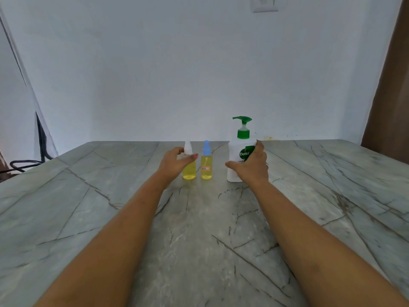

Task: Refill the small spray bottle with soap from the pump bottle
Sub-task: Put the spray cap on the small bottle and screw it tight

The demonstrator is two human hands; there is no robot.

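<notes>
A white pump bottle (234, 156) with a green pump head stands far out on the marble table (199, 229). My right hand (252, 167) wraps around its front and right side. Left of it stand two small spray bottles of yellow liquid: one with a blue cap and a red-edged label (206, 165), and one with a clear white cap (189, 171). My left hand (174, 162) curls around the clear-capped bottle, thumb across its front, fingers behind it. Whether that hand touches the bottle is unclear.
A plain white wall rises right behind the bottles. A black cable (22, 165) lies off the table's left edge. A brown curtain or door (389, 96) hangs at the far right. A wall switch plate (264, 4) sits high up.
</notes>
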